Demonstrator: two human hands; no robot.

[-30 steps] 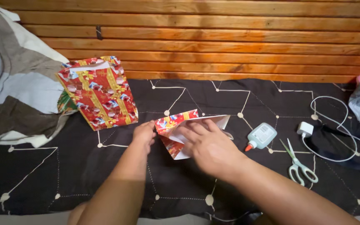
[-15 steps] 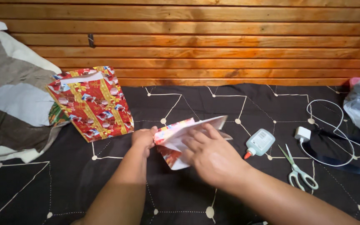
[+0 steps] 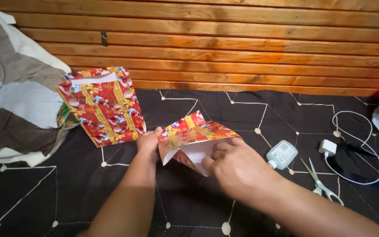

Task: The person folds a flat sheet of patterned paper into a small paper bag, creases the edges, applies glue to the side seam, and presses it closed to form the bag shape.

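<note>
Newly flipped-up wrapping paper (image 3: 192, 134) — between left hand (image 3: 148, 142) and right hand (image 3: 237, 166)

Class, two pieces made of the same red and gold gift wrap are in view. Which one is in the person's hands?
The folded wrap piece at the centre, white inside showing, pinched by the left hand and right hand. The finished gift bag lies untouched to the left.

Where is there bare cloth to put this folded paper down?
Bare dark cloth lies near-left, below the finished gift bag and left of the left hand. More lies behind the folded paper, towards the wooden wall. Right is crowded: glue bottle, scissors, charger cable.
</note>
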